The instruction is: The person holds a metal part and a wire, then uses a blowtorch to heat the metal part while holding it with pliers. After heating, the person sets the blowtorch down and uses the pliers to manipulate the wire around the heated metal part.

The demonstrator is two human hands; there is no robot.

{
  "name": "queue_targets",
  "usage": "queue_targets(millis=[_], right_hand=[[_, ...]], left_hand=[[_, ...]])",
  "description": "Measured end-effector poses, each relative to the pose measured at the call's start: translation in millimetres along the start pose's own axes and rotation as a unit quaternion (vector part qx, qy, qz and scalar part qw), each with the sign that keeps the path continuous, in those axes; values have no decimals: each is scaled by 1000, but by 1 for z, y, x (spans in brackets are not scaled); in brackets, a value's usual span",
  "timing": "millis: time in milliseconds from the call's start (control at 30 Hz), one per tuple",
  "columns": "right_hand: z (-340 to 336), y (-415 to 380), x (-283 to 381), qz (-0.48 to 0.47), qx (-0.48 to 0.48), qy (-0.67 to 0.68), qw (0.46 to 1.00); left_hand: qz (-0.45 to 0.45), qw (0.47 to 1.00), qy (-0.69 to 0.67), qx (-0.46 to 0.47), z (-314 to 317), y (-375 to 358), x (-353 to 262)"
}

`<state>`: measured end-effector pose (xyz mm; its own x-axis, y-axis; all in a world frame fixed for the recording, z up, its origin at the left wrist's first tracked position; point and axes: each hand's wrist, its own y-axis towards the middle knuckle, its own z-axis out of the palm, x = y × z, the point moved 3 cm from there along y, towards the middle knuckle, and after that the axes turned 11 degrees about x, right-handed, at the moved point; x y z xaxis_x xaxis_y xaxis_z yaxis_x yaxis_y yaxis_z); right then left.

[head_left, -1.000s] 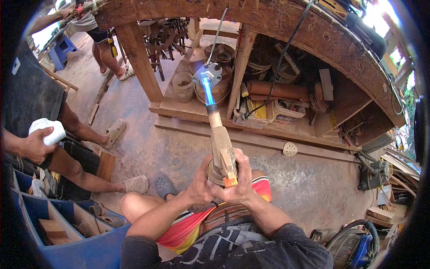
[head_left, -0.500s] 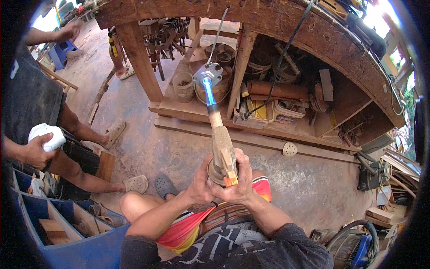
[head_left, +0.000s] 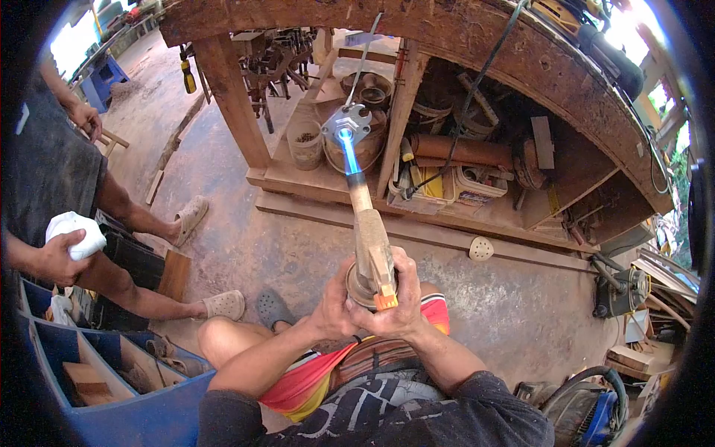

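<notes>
Both hands clasp a gas torch (head_left: 372,249) with an orange knob. My left hand (head_left: 333,304) wraps round the canister from the left, and my right hand (head_left: 396,298) closes round it from the right. A blue flame (head_left: 350,155) leaves the nozzle and meets the centre of a grey metal plate with holes (head_left: 348,125). The plate hangs from a thin metal rod (head_left: 364,56) in front of the workbench's edge.
A person (head_left: 56,171) stands at the left, holding a white object (head_left: 77,235). The wooden workbench (head_left: 447,30) has shelves with buckets and plastic bins. A blue compartment box (head_left: 141,406) is at lower left, a machine (head_left: 588,410) at lower right.
The co-worker's raised hand has come down, and the white object has shifted slightly. A leg beyond the bench post is gone from view. My hands and the torch are nearly unmoved.
</notes>
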<state>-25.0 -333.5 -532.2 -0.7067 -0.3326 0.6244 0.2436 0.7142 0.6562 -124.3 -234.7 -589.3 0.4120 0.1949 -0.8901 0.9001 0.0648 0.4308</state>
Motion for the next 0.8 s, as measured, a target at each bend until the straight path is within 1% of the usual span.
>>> queue_targets(millis=[100, 167, 267, 400, 500, 600, 667, 800], right_hand=[[1, -2, 0, -1, -5, 9, 1000], [0, -1, 2, -2, -6, -10, 1000], [1, -2, 1, -4, -7, -5, 1000], [-2, -1, 5, -5, -10, -17, 1000], [-4, 1, 11, 2, -5, -33, 999], [-6, 3, 17, 29, -20, 4, 999], [-8, 3, 20, 53, -5, 5, 999], [-12, 6, 28, 52, 0, 1, 999]], left_hand=[[2, 1000, 7, 13, 0, -1, -1], [-13, 1000, 9, 4, 0, -1, -2], [-29, 999, 16, -2, -1, 1, -7], [-23, 1000, 12, -10, 0, 2, -9], [-13, 1000, 2, -9, 1, 4, -13], [-13, 1000, -1, -4, 2, 4, -13], [-33, 999, 4, 11, 2, 1, -10], [-38, 999, -3, 27, 5, 0, -13]])
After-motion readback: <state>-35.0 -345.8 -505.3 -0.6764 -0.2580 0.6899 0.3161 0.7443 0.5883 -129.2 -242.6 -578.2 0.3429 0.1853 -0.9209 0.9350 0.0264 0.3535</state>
